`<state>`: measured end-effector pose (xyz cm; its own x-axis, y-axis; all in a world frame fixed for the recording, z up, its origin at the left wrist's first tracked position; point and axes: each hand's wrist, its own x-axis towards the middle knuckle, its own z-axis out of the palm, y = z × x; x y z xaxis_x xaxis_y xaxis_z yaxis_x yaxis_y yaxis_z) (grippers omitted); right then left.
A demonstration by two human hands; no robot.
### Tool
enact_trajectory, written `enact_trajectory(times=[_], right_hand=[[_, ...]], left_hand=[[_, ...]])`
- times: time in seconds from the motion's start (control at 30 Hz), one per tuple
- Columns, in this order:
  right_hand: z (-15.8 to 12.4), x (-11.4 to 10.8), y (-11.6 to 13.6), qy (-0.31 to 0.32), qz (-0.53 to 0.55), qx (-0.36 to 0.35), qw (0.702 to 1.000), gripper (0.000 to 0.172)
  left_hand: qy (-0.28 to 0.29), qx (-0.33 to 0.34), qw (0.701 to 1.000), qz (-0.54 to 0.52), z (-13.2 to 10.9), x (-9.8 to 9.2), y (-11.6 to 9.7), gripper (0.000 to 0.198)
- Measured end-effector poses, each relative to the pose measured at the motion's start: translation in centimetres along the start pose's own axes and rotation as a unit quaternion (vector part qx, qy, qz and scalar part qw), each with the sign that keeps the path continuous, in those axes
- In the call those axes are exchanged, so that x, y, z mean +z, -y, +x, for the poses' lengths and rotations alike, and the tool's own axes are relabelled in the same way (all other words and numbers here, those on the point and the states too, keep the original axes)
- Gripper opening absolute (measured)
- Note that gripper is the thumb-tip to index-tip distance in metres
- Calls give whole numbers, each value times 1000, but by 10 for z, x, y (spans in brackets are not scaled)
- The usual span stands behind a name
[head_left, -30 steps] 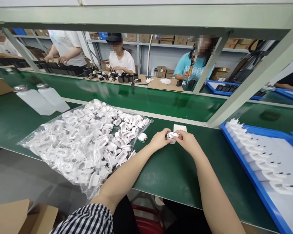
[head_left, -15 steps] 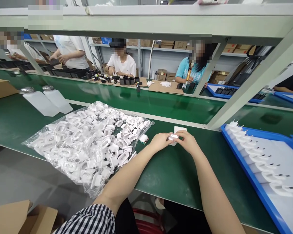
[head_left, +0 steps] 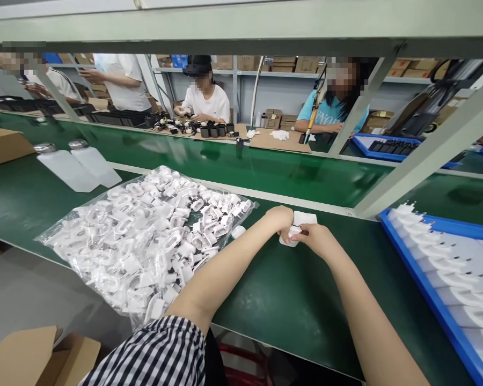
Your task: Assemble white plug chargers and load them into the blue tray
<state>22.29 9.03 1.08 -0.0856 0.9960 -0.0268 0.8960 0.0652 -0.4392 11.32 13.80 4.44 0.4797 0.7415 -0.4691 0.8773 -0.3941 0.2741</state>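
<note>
Both my hands meet over the green bench, around a small white plug-charger housing (head_left: 294, 231). My left hand (head_left: 280, 220) is bent at the wrist with its fingers pointing down onto the piece; they are partly hidden. From the right, my right hand (head_left: 314, 236) pinches the same piece between thumb and fingers. Just behind the hands lies a white block (head_left: 305, 218). To the left, a clear plastic bag (head_left: 145, 316) is spread under a heap of white plug housings (head_left: 173, 236), some with pins. One white piece (head_left: 238, 231) lies beside the bag, near my left forearm.
On the right, a blue tray (head_left: 430, 300) holds a row of white plug chargers (head_left: 438, 257) with pins. Two white bottles (head_left: 66, 169) stand at the back left. A slanted frame post (head_left: 418, 136) rises behind the bench. Several co-workers sit or stand across it.
My left hand has turned over, its wrist now raised and its fingers pointing down on the housing. The right hand still grips it. The whole view has shifted slightly.
</note>
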Motion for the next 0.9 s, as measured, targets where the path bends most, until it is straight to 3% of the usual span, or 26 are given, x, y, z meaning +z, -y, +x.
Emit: enact_trajectory(times=[0.17,0.27,0.4,0.53,0.73,0.9], right_hand=[[-1,6,-2,-48,15,-3,999,10],[-9,4,-1,-29,30,-12,999,8],[-36,-2,-2,14,64,-41,997,5],[-60,2,-9,56,144,-71,985,22],[-90,11,-9,-33,91,-37,995,22],[-165,-28,-37,-100,87,14,991,22]], left_hand=[[-44,6,999,-18,-1,3,0,21],[-55,16,998,-17,-11,7,0,19],[-31,102,990,-91,-28,21,5,15],[-31,137,976,-168,-39,38,11,27],[-117,171,972,-108,-51,65,-11,20],[-83,192,975,-80,-66,90,-15,23]])
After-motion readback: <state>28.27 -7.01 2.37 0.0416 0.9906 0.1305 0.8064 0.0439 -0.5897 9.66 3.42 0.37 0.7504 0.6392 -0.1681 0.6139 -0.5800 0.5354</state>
